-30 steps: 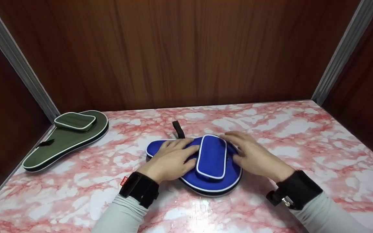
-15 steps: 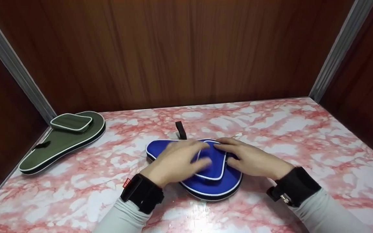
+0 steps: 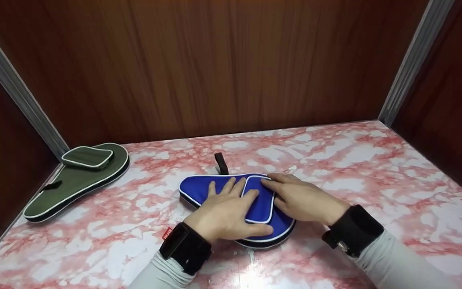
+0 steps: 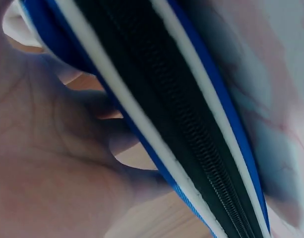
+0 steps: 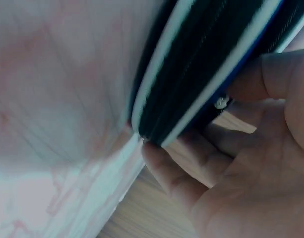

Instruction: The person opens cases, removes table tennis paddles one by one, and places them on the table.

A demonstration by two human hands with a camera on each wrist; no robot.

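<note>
Blue paddle case (image 3: 235, 200) is lying flat at lower centre of the head view on the pink-marbled surface (image 3: 375, 168), its black strap (image 3: 221, 162) pointing toward the wooden back wall (image 3: 231, 68). Left hand (image 3: 227, 212) is resting palm-down across the case and its raised pocket (image 3: 260, 198), fingers straight and spread, pressing rather than grasping. Right hand (image 3: 301, 198) is lying on the case's right side, fingers extended, index tip touching the pocket's upper corner; nothing is clenched. Wrist views are showing the black zipper band (image 4: 191, 139) between white piping, blurred and very close; the thumb (image 5: 176, 171) is sitting against the case edge. Judgement: the case is being steadied, and even downward pressure from the left palm should be keeping it from sliding while the right fingertips are working along the seam. A green case (image 3: 74, 176) is lying at left, well apart. A small red tag (image 3: 167, 233) on the left wristband is carrying print too small to read; no other writing is showing.
</note>
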